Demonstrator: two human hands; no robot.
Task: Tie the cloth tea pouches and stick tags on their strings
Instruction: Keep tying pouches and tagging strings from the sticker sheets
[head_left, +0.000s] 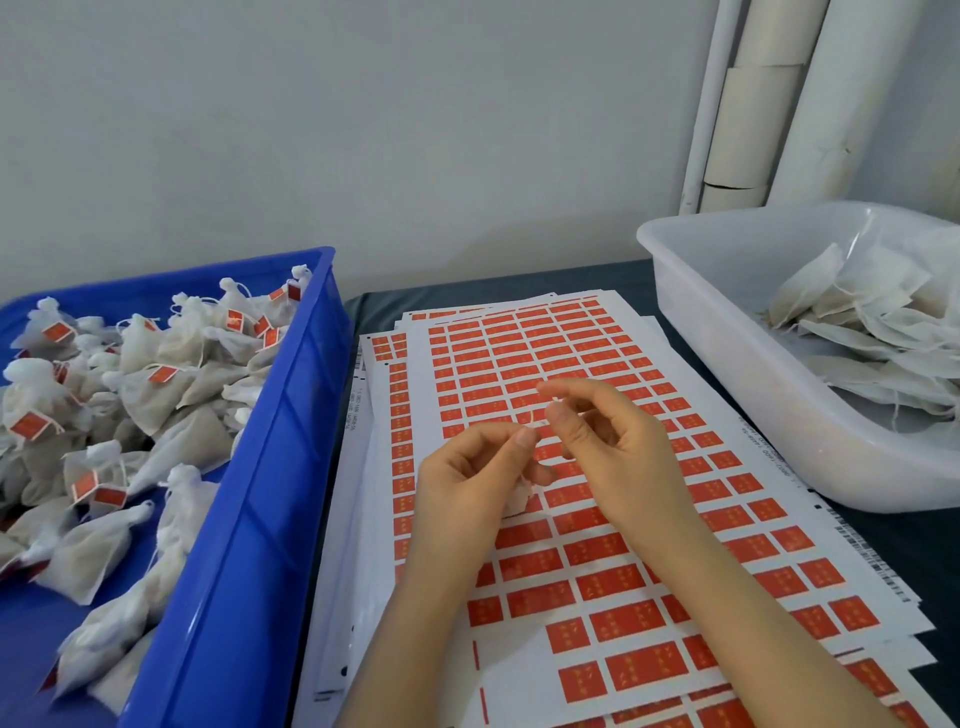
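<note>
Pouch (519, 498): one, gripped in my left hand (467, 480), fingers curled round it, above sticker sheets (571, 358). String (535, 422): one, pinched by my right hand (615, 441), just beside left thumb. Sheets: several, stacked, count unclear. Two bins: blue crate (291, 415) on left, heap of tagged pouches (156, 384); white tub (727, 374) on right, pile of untagged pouches (883, 322). Both too many to count.

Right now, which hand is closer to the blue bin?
Left. The left hand, holding a tea pouch, is a little right of the blue bin; the right hand, pinching its string, is farther off, toward the white tub.
</note>
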